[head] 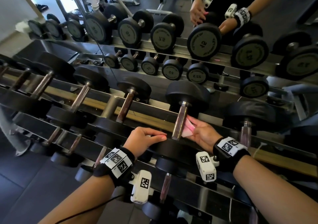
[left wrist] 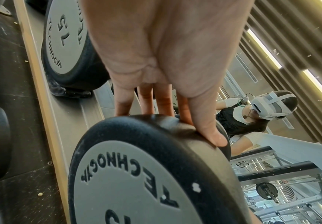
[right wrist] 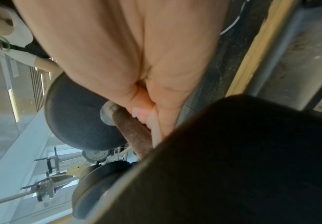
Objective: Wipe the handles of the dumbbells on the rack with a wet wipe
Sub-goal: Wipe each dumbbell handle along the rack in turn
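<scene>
Right hand [head: 204, 134]: it pinches a folded wet wipe [head: 188, 129] in its fingers and presses it on the side of a dumbbell handle [head: 180, 120].
Wet wipe: white with a pink glow, squeezed between the fingers and the metal bar, low on the handle near the front weight.
Handle: a rough metal bar that runs from the front weight to the round black back weight [head: 187, 94].
Left hand [head: 146, 140]: it rests on top of the black front weight [left wrist: 156, 174] of the same dumbbell, fingers hooked over its edge and thumb pressed flat on the rim.
Rack [head: 96, 103]: long dark rails with a row of dumbbells sitting side by side.
Mirror [head: 172, 55]: behind the rack, it shows the weights and both hands again.
</scene>
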### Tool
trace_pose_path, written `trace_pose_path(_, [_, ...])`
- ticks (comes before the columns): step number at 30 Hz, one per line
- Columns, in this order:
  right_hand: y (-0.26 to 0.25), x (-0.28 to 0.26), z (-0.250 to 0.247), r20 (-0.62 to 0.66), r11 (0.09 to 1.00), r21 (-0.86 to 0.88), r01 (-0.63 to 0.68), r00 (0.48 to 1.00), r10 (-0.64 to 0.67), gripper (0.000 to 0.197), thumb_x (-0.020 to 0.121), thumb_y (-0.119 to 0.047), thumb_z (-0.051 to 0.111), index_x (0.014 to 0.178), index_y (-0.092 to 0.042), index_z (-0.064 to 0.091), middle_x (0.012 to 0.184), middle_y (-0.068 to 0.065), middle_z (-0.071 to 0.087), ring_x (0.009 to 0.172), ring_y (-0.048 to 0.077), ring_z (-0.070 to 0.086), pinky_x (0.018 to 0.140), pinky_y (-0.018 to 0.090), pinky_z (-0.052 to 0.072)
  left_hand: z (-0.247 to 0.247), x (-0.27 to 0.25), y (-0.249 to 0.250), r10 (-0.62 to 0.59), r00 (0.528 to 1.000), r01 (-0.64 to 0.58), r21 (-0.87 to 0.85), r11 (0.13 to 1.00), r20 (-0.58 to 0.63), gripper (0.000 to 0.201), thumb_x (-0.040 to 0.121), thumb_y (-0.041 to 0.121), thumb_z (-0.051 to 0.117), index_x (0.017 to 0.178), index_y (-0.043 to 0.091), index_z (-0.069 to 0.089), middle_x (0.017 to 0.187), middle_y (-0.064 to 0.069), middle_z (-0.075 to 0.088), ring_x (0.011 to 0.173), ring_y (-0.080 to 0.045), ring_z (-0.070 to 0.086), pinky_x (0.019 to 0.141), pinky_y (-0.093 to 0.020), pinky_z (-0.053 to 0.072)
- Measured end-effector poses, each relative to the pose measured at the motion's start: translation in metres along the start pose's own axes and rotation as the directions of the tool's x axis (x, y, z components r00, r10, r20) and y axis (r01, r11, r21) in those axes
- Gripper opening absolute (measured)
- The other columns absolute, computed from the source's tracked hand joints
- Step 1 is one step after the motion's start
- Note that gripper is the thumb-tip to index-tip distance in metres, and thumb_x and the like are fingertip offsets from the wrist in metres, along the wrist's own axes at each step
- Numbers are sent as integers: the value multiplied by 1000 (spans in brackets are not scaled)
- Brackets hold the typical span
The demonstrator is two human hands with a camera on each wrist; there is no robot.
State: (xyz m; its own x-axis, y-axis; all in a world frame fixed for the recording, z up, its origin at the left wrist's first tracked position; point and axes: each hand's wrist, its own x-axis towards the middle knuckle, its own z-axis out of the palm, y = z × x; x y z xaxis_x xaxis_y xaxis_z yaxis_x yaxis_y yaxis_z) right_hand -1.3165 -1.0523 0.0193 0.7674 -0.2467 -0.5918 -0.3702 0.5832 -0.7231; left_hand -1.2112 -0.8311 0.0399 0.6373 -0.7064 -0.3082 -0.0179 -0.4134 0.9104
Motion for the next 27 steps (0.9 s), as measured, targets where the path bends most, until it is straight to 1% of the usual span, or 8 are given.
trace_pose_path(3, [4, -12, -11, 36, 1000, -23, -12, 999, 13, 68, 87, 25, 24, 141, -8, 48, 134, 17, 60, 121, 29, 60, 97, 40, 51, 0, 0, 1, -3, 1000, 3, 2, 1000, -4, 29, 64, 57, 75, 89, 43, 77, 94, 16, 75, 93, 1, 68, 76, -12, 52])
trace_pose_path(6, [2, -19, -19, 78, 999, -25, -27, 996, 29, 63, 87, 23, 25, 131, -9, 57, 122, 14, 68, 108, 25, 69, 83, 32, 60, 0, 0, 3, -19, 1000, 19, 2, 1000, 9, 28, 65, 55, 75, 90, 42, 77, 95, 15, 75, 93, -1, 68, 79, -17, 54])
trace_pose_path(10, [-1, -6, -16, 6, 999, 31, -33, 999, 32, 65, 84, 25, 24, 126, -11, 58, 111, 11, 71, 100, 24, 70, 76, 32, 61, -1, -1, 5, -35, 999, 35, 5, 999, 20, 27, 67, 53, 75, 91, 41, 77, 97, 14, 74, 94, -1, 68, 81, -20, 55])
trace_pose_path(15, [7, -6, 6, 28, 978, -192, -85, 995, 91, 53, 84, 20, 34, 104, -13, 70, 87, 5, 76, 77, 15, 72, 62, 23, 56, 0, -3, 9, -51, 999, 51, 5, 999, 9, 27, 67, 52, 75, 91, 40, 77, 96, 14, 75, 93, -1, 68, 80, -18, 55])
trace_pose_path(18, [7, -12, 6, 8, 980, -186, -64, 998, 66, 49, 86, 19, 33, 114, -3, 67, 94, 12, 74, 84, 22, 70, 73, 30, 55, 1, -5, 12, -55, 998, 55, 2, 998, -11, 27, 68, 51, 76, 91, 38, 78, 93, 15, 75, 91, 2, 68, 75, -11, 52])
trace_pose_path(22, [-1, -29, 5, -23, 989, -130, -69, 997, 67, 56, 88, 23, 27, 133, 3, 53, 121, 24, 64, 106, 32, 64, 86, 36, 55, 3, -9, 13, -69, 997, 69, 1, 998, -36, 16, 77, 36, 78, 93, 33, 78, 92, 14, 75, 91, 1, 68, 77, -14, 53])
trace_pose_path(24, [-11, -43, 3, -14, 998, -56, -30, 999, 29, 58, 90, 22, 27, 138, -4, 49, 130, 26, 57, 110, 36, 61, 83, 41, 57, 4, -10, 19, -66, 997, 65, -27, 998, -47, 24, 77, 26, 80, 101, 31, 76, 94, 10, 75, 93, -2, 68, 87, -21, 54])
trace_pose_path(27, [-28, -63, -1, -8, 994, 74, 76, 997, -76, 63, 90, 22, 24, 136, -15, 46, 123, 18, 61, 98, 30, 69, 73, 38, 62, 9, -4, 37, 48, 995, -40, 92, 995, -89, 50, 75, 11, 82, 120, 29, 67, 107, 8, 72, 104, -3, 65, 101, -26, 48])
